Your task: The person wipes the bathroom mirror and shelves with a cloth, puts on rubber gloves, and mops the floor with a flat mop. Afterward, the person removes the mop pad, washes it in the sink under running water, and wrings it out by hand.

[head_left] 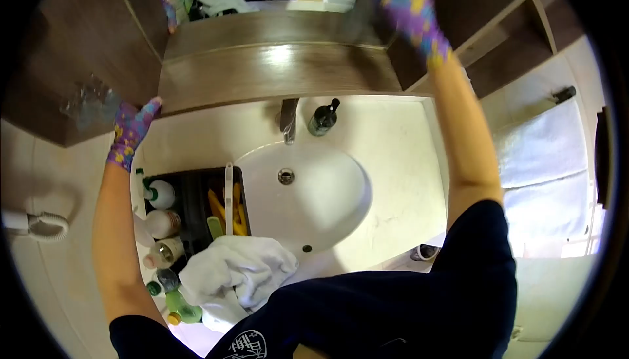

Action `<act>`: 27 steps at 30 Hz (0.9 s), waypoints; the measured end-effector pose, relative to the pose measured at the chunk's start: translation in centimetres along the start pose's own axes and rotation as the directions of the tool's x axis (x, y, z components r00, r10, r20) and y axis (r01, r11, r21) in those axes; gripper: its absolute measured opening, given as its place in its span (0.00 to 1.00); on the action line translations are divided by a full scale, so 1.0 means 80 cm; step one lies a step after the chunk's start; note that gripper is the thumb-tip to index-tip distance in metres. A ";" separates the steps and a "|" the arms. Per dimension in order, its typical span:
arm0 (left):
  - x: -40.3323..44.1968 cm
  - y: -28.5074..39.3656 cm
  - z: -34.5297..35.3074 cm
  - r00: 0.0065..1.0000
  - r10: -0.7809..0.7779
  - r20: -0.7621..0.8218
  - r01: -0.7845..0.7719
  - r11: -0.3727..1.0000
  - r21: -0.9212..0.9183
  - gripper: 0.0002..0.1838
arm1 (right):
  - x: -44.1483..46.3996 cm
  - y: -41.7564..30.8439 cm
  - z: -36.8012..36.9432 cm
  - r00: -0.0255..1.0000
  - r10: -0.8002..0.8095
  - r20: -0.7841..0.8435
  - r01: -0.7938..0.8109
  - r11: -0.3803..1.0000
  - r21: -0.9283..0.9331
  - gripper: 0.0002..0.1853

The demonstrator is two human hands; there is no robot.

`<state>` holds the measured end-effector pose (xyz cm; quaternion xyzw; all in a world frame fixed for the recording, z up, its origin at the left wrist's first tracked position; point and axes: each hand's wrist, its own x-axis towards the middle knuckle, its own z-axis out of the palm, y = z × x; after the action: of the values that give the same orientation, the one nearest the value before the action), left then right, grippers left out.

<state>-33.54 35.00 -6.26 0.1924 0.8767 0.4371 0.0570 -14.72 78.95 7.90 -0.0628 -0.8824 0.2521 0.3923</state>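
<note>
My left hand (131,130), in a purple flowered glove, is at the left end of the wooden shelf (275,74), its thumb stretched toward the shelf edge. Its other fingers close on clear glassware (92,103), which is blurred, so I cannot tell how many pieces there are. My right hand (409,8), gloved alike, is raised at the right end of the mirror. It grips a dark cloth (363,5), smeared by motion. The mirror (262,5) shows part of my body and my gloved left hand.
Below sits a white sink (314,195) with a faucet (288,116) and a dark pump bottle (322,120). A black caddy (193,211) holds bottles and tools, beside a white towel (239,270). Side cabinets flank the shelf. A hair dryer (39,225) hangs left, a towel (544,175) right.
</note>
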 end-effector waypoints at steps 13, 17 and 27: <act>0.003 -0.012 0.009 0.990 0.086 -0.110 -0.088 0.996 -0.009 0.27 | -0.229 -0.004 0.259 0.892 0.451 -0.019 -0.439 0.857 -0.268 0.21; -0.002 0.016 -0.003 0.994 -0.097 0.054 0.095 0.995 0.032 0.29 | -0.219 -0.006 0.264 0.789 0.500 0.356 -0.286 0.813 -0.507 0.23; 0.005 -0.014 0.005 0.997 0.069 -0.014 -0.070 0.991 -0.114 0.32 | -0.235 0.000 0.257 0.904 0.425 0.047 -0.397 0.874 -0.279 0.14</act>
<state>-34.12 34.86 -7.39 0.2172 0.8433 0.4892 0.0482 -16.70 65.00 -16.15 -0.2869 -0.8939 0.2136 0.2701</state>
